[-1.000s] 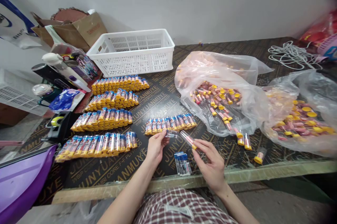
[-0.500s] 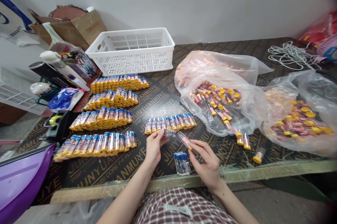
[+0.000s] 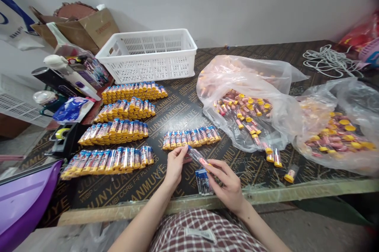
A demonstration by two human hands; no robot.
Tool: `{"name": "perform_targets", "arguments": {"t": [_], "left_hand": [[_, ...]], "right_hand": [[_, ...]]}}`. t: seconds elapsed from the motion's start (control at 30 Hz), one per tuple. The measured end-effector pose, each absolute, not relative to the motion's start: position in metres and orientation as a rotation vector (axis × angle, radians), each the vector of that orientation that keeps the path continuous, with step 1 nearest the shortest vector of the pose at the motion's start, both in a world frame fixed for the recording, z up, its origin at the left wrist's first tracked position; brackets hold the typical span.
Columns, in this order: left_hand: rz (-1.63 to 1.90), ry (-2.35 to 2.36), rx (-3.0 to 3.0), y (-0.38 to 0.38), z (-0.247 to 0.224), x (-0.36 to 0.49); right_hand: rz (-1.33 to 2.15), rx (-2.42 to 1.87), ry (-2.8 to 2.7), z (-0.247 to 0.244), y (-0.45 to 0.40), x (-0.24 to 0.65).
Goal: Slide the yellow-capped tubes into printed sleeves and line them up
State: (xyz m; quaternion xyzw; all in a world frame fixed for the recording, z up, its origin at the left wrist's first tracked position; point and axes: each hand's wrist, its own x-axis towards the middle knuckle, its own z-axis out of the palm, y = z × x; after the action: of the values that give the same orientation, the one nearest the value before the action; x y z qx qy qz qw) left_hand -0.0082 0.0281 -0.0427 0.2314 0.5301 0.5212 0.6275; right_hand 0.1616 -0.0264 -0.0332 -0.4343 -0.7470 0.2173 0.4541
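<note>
My left hand [image 3: 177, 162] pinches the upper end of a clear plastic sleeve with a blue edge. My right hand [image 3: 224, 179] holds a clear tube [image 3: 202, 161] with pink contents by its yellow-capped end, and the tube's far end meets the sleeve. How deep it sits inside is too small to tell. Partly under my right hand lies a small stack of flat blue-edged sleeves [image 3: 202, 182]. Just beyond my hands is a short row of wrapped tubes [image 3: 191, 137] with blue tops and yellow caps.
Stacked rows of wrapped tubes [image 3: 112, 131] lie on the left, behind them a white basket [image 3: 148, 64]. Open plastic bags of tubes [image 3: 248, 106] cover the right, with loose tubes [image 3: 291, 174] nearby. A tape dispenser [image 3: 62, 137] and purple bin [image 3: 32, 200] are far left.
My right hand has moved left and slightly up with the tube. The gap between tube and sleeve has closed, and the two now meet at my left fingertips.
</note>
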Motion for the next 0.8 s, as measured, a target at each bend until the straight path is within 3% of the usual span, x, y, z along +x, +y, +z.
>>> {"name": "perform_targets", "arguments": {"t": [0.13, 0.3, 0.43, 0.57, 0.8], "left_hand": [[1.083, 1.062, 0.457, 0.025, -0.033, -0.005], [0.899, 0.97, 0.528, 0.019, -0.022, 0.0], [0.773, 0.91, 0.58, 0.014, -0.019, 0.003], [0.733, 0.898, 0.588, 0.011, -0.02, 0.004], [0.73, 0.895, 0.59, 0.009, -0.019, 0.005]], "right_hand": [[0.691, -1.128, -1.781, -0.035, -0.024, 0.164], [0.609, -1.191, -1.785, -0.038, -0.019, 0.168], [0.822, -1.067, -1.818, -0.034, -0.014, 0.17], [1.036, -0.95, -1.838, -0.035, -0.014, 0.171], [1.036, -0.917, -1.782, -0.04, -0.018, 0.17]]}}
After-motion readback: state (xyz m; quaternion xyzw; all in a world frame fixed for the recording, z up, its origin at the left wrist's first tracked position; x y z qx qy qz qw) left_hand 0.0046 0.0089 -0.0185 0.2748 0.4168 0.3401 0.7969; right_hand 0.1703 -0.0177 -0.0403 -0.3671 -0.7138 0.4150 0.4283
